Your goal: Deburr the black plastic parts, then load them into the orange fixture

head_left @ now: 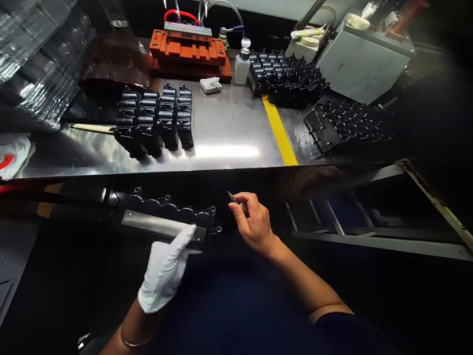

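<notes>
My left hand (164,268), in a white glove, grips the near right end of a black molded part (181,208) with screw eyes along its scalloped edge. A flat silver metal strip (151,223) lies along this part, and my gloved finger rests over the strip's right end. The rest of that grip is hidden beneath. Bare and to the right of the part, my right hand (254,219) pinches a small pointed blade (232,196) between thumb and fingers. The blade's tip points up and left, apart from the black part; its handle is mostly hidden in my fingers.
On the steel bench (229,123) stand black molded parts (162,118) at left and more stacks (291,76) at right, beyond a yellow tape stripe (279,130). An orange fixture (188,52), a white pump bottle (242,66) and a folded white cloth (211,85) are at the back.
</notes>
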The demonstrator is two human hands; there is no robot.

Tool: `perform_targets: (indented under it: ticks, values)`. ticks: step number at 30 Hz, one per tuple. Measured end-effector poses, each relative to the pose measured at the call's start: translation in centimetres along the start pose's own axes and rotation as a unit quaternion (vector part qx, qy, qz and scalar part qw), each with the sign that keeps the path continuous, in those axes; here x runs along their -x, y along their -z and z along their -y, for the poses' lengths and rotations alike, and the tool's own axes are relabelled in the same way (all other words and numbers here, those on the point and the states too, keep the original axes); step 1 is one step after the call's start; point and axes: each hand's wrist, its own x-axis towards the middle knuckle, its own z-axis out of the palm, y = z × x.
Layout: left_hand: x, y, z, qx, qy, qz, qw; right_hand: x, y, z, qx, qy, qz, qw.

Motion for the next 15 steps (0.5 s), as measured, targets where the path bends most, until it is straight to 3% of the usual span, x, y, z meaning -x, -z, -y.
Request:
perform_targets:
  ticks: [4, 10, 15]
  values:
    - [0.3, -1.3, -1.1, 0.011, -0.009, -0.034, 0.999, -0.1, 0.6, 0.4, -0.021, 0.077, 0.134, 0.988]
    - [0.6, -1.9, -2.0, -0.066, -0.061, -0.015, 0.996, 0.0, 0.5, 0.7, 0.01, 0.083, 0.102, 0.991]
    - [0.7, -1.6, -2.1, -0.066, -0.058, -0.004, 0.996, 0.1, 0.3, 0.8, 0.026, 0.075, 0.106, 0.991]
